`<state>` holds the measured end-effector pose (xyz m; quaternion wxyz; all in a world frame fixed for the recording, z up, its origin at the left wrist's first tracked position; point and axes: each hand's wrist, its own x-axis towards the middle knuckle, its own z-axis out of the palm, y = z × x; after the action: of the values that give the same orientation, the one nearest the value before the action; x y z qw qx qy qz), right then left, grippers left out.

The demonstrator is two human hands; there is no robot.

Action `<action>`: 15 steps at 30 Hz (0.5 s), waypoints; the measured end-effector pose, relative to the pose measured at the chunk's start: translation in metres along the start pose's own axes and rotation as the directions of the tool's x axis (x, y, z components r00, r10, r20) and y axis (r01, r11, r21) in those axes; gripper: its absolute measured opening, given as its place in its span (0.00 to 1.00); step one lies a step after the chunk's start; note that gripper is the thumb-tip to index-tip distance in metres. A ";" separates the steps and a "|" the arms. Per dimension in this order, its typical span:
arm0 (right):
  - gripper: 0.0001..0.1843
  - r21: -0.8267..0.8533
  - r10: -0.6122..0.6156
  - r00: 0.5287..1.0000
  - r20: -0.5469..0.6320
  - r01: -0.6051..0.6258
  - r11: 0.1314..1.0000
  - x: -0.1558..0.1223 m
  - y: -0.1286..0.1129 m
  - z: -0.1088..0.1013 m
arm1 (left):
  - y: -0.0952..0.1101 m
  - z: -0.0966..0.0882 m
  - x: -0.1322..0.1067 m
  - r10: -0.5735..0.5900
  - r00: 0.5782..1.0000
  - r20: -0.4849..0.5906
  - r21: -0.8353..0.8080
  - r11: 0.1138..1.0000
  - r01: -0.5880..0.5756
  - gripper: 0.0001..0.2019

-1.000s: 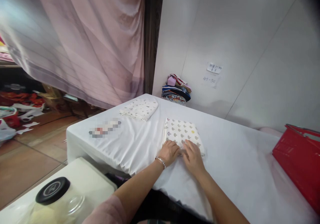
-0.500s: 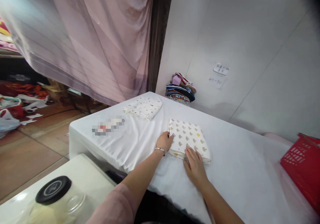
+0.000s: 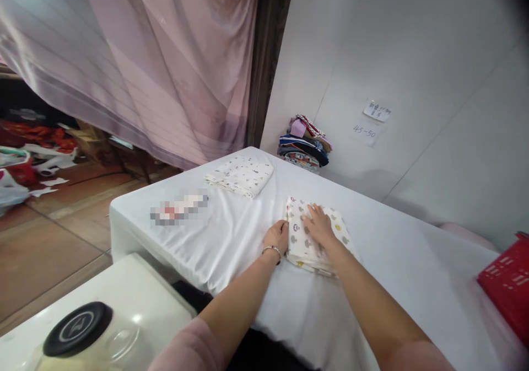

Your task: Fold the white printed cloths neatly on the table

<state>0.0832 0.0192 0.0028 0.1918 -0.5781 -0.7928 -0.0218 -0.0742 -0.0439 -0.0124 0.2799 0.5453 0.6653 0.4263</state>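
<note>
- The printed cloth (image 3: 296,245) lay folded on the table (image 3: 397,283), with both hands at it.
- The left hand (image 3: 276,237) kept a narrow grip, fingers curled at the cloth's left edge; whether they pinched a layer, I could not tell. A tug there could have drawn one layer out of line with the rest.
- The right hand (image 3: 319,225) lay on top with its grip wide, fingers spread, closed on nothing. Uneven pressure could have slid the upper layer or set a crease.
- Along the near edge the layers looked loosely stacked, so lifting by only one could have opened the fold.
- The white cover (image 3: 206,244) was rucked to the left; dragging the cloth that way could have snagged it.
- A second folded cloth (image 3: 242,175) lay well apart, unlikely to be knocked.
</note>
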 end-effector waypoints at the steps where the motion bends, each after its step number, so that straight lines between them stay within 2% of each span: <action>1: 0.24 -0.016 0.018 0.999 0.033 -0.018 1.000 0.001 0.002 0.006 | 0.000 0.000 0.000 -0.007 1.000 0.005 -0.003 1.000 0.007 0.14; 5: 0.24 -0.038 0.052 0.994 0.095 -0.049 0.998 -0.005 0.006 0.019 | 0.001 -0.001 0.002 -0.040 0.999 0.032 -0.005 0.999 0.040 0.13; 11: 0.28 -0.113 0.127 0.961 0.246 -0.102 0.988 -0.006 -0.001 0.008 | 0.004 -0.003 0.004 -0.057 0.993 0.099 -0.030 0.998 0.061 0.15; 15: 0.26 -0.117 0.134 0.967 0.218 -0.111 0.987 -0.007 -0.005 0.004 | 0.003 -0.003 0.004 -0.030 0.994 0.108 -0.036 0.999 0.034 0.14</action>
<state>0.0795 0.0120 -0.0024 0.0713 -0.6339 -0.7700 0.0148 -0.0760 -0.0412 -0.0076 0.3325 0.5514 0.6496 0.4043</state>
